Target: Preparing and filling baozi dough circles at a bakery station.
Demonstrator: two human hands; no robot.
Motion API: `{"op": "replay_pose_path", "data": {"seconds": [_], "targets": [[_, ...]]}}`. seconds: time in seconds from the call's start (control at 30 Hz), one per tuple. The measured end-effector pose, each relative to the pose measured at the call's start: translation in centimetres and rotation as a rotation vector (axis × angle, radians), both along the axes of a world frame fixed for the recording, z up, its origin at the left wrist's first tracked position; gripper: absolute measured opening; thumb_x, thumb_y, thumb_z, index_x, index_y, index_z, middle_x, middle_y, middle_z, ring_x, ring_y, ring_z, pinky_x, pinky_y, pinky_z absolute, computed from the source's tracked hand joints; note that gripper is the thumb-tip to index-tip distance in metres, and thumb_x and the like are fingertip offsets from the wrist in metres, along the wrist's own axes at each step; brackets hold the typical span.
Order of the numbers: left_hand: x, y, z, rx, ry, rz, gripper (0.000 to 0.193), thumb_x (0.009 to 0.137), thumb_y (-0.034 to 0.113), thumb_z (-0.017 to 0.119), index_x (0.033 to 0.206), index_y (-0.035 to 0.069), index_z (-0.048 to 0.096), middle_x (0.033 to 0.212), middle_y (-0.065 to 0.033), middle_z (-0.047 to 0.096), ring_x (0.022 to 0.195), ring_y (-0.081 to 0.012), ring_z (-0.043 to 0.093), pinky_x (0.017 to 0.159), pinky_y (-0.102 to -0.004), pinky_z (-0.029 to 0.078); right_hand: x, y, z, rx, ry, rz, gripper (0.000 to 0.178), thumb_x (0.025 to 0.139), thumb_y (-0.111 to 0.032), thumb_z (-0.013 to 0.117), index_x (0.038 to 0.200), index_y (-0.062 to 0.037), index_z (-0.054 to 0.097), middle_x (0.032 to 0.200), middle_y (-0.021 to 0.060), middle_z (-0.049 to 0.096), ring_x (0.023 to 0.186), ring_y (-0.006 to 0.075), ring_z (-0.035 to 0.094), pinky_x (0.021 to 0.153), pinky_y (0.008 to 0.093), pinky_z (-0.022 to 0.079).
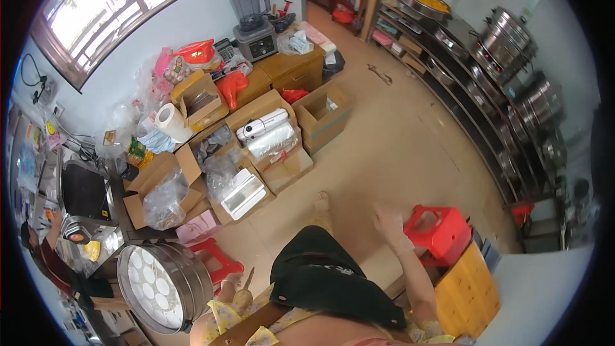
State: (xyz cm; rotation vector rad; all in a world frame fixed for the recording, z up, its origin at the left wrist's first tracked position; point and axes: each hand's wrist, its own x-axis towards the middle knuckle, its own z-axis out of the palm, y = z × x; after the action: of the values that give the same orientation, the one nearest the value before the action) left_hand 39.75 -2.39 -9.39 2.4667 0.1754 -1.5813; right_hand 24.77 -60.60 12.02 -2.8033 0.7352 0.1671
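Observation:
My right hand (389,224) is out in front over the floor, in what looks like a thin clear glove. It is beside a red plastic stool (442,234), and its fingers are smeared by motion. Low on the left, my left hand (230,287) is partly hidden, close to another red stool (221,261). Next to it a slim brown pointed thing (248,279) sticks up; I cannot tell whether the hand holds it. A large round metal steamer (198,282) with several white round pieces (149,291) stands left of that hand. A dark green apron (327,275) covers my front.
Open cardboard boxes (323,118) with plastic bags and rolls line the left wall. A blender (253,25) stands on a wooden cabinet. Dark shelves with metal pots (503,41) run along the right. A wooden board (471,288) is near my right arm. Another person's arm (54,227) shows far left.

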Motion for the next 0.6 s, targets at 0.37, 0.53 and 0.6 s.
{"op": "replay_pose_path", "data": {"seconds": [0.37, 0.53, 0.6], "targets": [[20.9, -36.3, 4.9, -0.619, -0.367, 0.377, 0.049, 0.096, 0.029, 0.054, 0.135, 0.000, 0.050, 0.130, -0.0225, 0.058, 0.124, -0.0303, 0.054, 0.103, -0.0369, 0.042, 35.1, -23.4, -2.3, 0.593, -0.386, -0.237, 0.035, 0.086, -0.026, 0.069, 0.110, -0.0010, 0.064, 0.096, 0.0145, 0.070, 0.090, 0.0201, 0.066, 0.079, 0.0329, 0.051], [21.7, -41.7, 9.0, -0.764, -0.495, 0.731, 0.048, 0.097, 0.019, 0.057, 0.139, 0.000, 0.046, 0.132, -0.0197, 0.057, 0.124, -0.0252, 0.054, 0.103, -0.0348, 0.043, 57.5, -31.6, -6.1, 0.586, -0.537, -0.289, 0.060, 0.076, -0.040, 0.078, 0.116, 0.0007, 0.061, 0.110, 0.0178, 0.066, 0.103, 0.0283, 0.063, 0.089, 0.0370, 0.049], [12.5, -35.4, 3.0, -0.553, -0.668, 0.916, 0.048, 0.097, 0.028, 0.056, 0.138, 0.004, 0.048, 0.132, -0.0173, 0.057, 0.124, -0.0246, 0.053, 0.104, -0.0371, 0.041, 67.3, -30.9, -8.1, 0.614, -0.504, -0.199, 0.065, 0.073, -0.042, 0.080, 0.118, 0.0011, 0.060, 0.115, 0.0207, 0.064, 0.108, 0.0315, 0.061, 0.092, 0.0394, 0.048]]}}
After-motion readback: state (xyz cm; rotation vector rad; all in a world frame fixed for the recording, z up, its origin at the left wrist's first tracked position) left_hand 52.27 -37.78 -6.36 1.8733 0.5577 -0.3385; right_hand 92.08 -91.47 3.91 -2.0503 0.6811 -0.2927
